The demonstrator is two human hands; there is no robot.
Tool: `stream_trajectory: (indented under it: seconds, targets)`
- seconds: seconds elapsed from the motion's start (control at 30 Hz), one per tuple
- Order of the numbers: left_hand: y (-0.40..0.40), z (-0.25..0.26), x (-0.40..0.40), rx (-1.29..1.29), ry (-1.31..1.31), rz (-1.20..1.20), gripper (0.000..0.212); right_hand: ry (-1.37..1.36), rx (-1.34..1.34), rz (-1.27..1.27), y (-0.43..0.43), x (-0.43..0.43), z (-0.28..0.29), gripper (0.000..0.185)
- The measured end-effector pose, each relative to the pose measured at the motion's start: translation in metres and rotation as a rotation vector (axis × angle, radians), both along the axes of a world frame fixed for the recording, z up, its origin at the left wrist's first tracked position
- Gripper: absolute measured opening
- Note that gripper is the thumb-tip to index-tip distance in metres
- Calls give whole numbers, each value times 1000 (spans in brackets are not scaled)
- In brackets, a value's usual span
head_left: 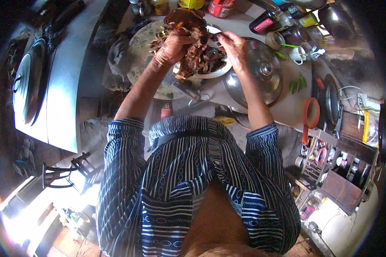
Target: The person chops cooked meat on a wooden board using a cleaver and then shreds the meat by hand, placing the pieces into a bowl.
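My left hand [175, 48] grips a large, brown piece of cooked meat [196, 54], ragged and apparently on the bone. Fingertips of my right hand [233, 46] pinch a dark edge of meat on its right side. Both hands are raised over a white bowl [226, 69], which has dark meat pieces [214, 59] in it. Left of the bowl is a round chopping board [140, 66], with scraps of meat or bone [157, 40] near my left hand. A cleaver [185, 90] lies across the board, its handle towards me; the meat hides part of its blade.
Right of the bowl rests a metal pot lid [265, 83] with a knob. Green peppers [297, 84], a white mug [297, 55], jars and a dark bottle [263, 22] stand or lie beyond. An orange-handled strainer [310, 115] is at the counter's right edge. Lidded pan [30, 83] at far left.
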State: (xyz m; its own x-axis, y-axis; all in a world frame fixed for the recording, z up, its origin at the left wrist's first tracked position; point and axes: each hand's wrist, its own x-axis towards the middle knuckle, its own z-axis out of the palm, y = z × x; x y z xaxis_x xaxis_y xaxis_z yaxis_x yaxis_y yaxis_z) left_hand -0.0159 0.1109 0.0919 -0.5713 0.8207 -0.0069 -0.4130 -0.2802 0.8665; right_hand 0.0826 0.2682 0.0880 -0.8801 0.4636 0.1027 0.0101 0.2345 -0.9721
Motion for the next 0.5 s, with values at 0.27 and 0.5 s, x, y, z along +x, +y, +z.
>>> stream_trajectory:
  seconds: [0.27,0.5]
  targets:
    - [6,-29,-15,-211,1425,204,26,-64,-159,103,-14,-7,8,28]
    - [10,-20,3,-57,481,128,32,-96,-23,64,-20,-4,12,13]
